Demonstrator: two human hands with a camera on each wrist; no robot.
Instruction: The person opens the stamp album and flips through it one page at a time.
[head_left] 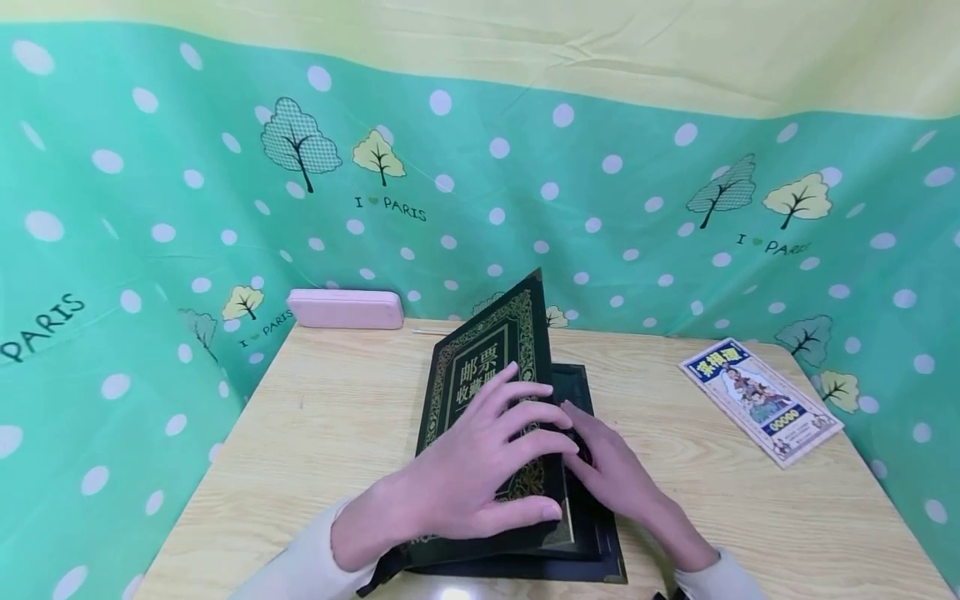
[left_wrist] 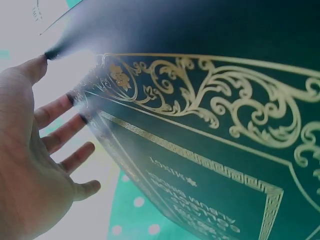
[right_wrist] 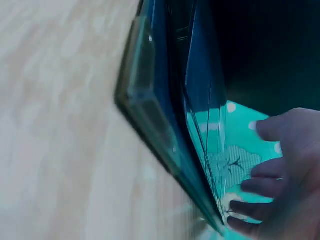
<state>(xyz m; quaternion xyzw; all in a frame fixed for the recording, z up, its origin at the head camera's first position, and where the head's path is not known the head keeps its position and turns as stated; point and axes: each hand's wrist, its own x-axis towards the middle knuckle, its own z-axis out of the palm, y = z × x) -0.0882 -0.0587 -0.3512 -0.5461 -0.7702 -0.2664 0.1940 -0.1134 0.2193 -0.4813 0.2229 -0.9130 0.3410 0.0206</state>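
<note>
A dark green stamp album [head_left: 487,337] with gold ornament and lettering lies on the table, its front cover raised at a slant. My left hand [head_left: 480,462] is over the cover, fingers spread and fingertips at its free right edge. In the left wrist view, the fingers [left_wrist: 60,136] extend towards the gold-patterned cover [left_wrist: 220,115]. My right hand [head_left: 618,471] reaches in from the right between cover and pages, its fingertips partly hidden behind the raised cover. In the right wrist view, its fingers are loosely extended beside the dark, glossy pages [right_wrist: 200,100].
A pink case [head_left: 345,309] stands at the back left of the wooden table [head_left: 330,417], with a thin pale stick [head_left: 431,332] beside it. At the right lies a colourful printed card [head_left: 761,402]. Green dotted fabric [head_left: 525,192] hangs behind and at both sides.
</note>
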